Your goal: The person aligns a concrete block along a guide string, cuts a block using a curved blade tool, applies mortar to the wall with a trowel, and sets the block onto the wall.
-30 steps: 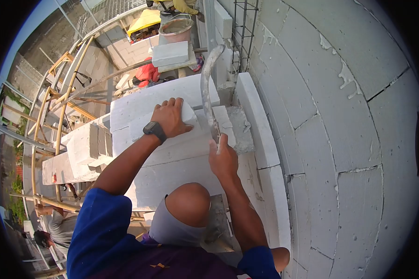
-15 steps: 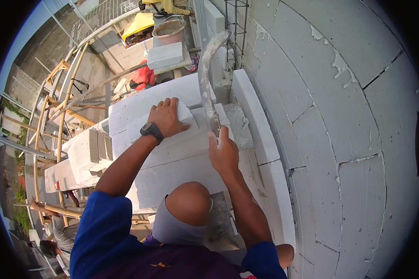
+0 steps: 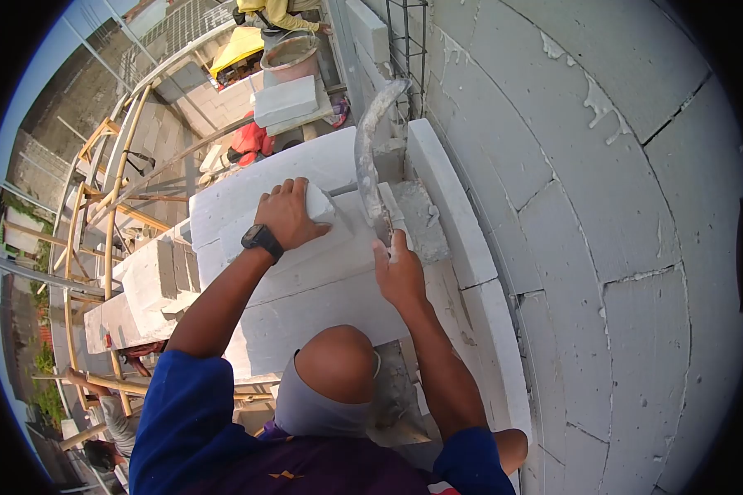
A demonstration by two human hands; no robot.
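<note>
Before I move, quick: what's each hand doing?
Left hand: open, fingers spread on a white block.
Right hand: closed, holding a curved tool.

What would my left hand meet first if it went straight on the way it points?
Likely the large white block just beyond your left hand; depth is unclear, so your hand might pass above.

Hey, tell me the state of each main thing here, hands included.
Left hand: spread on the white block
Right hand: closed around the curved tool
Curved tool: smeared, gripped at its near end
White block: partly covered by left hand
Bucket: upright, open-topped
Watch: strapped on, display unreadable
Wall: some joints smeared
</note>
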